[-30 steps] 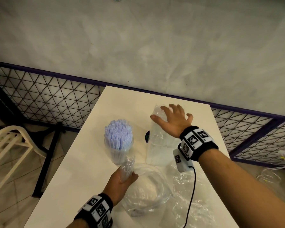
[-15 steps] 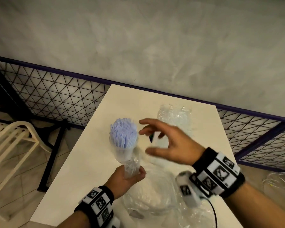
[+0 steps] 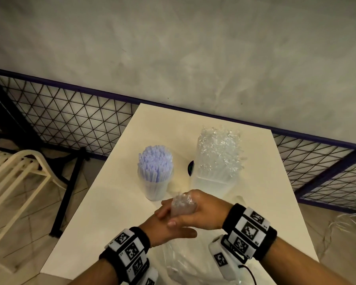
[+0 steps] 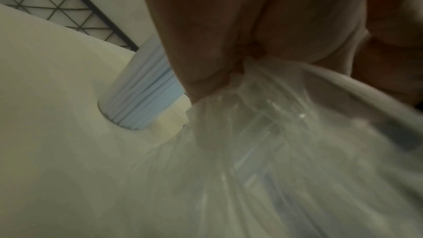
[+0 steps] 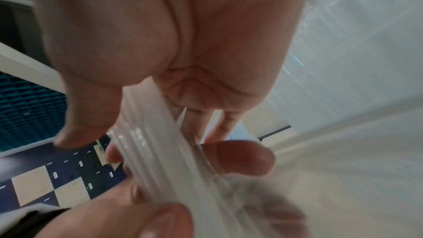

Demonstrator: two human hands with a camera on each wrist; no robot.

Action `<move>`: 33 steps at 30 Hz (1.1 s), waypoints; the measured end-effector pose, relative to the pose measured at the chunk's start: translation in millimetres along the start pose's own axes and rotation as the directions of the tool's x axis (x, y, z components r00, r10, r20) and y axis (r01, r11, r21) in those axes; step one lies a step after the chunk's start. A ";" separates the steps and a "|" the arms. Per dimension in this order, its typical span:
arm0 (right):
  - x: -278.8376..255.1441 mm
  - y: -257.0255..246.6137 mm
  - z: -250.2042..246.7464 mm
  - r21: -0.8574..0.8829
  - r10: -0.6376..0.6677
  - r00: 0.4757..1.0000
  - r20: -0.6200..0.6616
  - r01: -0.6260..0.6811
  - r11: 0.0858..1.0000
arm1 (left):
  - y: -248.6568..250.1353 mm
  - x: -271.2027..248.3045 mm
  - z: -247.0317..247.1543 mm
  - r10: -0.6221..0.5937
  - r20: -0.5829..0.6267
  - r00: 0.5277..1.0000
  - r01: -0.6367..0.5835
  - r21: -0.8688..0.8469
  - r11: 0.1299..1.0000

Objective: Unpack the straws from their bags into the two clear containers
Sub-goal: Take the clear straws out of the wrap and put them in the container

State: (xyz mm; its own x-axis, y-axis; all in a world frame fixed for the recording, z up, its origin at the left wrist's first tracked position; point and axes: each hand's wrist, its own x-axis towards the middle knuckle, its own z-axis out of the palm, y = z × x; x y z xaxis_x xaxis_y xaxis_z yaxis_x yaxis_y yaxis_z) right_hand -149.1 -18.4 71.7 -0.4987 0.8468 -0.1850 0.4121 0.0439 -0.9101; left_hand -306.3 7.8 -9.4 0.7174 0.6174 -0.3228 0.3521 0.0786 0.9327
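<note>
A round clear cup [image 3: 155, 186] on the white table [image 3: 111, 212] holds upright pale-blue straws [image 3: 155, 161]; it also shows in the left wrist view [image 4: 139, 93]. To its right, a rectangular clear container [image 3: 214, 182] is packed with clear-wrapped straws [image 3: 219, 149]. Near the front, both hands meet on a bag of clear straws [image 3: 182, 205]. My left hand [image 3: 169, 229] grips it from below. My right hand [image 3: 201, 212] wraps round its top, and the bundle [image 5: 164, 142] runs across that palm.
Crumpled empty plastic bags [image 3: 185, 264] lie on the table below my hands. A small dark hole [image 3: 190, 167] sits between the two containers. A mesh railing [image 3: 70, 118] borders the table's far side, and a cream chair [image 3: 19, 171] stands on the floor at left.
My right hand left the rectangular container, swung back toward me and closed round the bag my left hand holds. The left hand has kept its grip.
</note>
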 end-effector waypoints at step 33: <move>-41.1 -71.6 -141.4 -0.131 -0.195 0.836 -0.512 0.148 0.980 | -31.5 16.1 -13.8 0.449 -0.247 0.859 -0.190 0.661 0.726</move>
State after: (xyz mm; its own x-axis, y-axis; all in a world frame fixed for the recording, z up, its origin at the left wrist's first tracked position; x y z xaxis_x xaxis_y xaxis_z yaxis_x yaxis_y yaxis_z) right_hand -50.3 18.6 196.9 -0.1067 0.9713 0.2124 0.4303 0.2377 -0.8708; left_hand -314.2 26.0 -41.8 0.6259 0.7585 0.1816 0.5167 -0.5777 0.6320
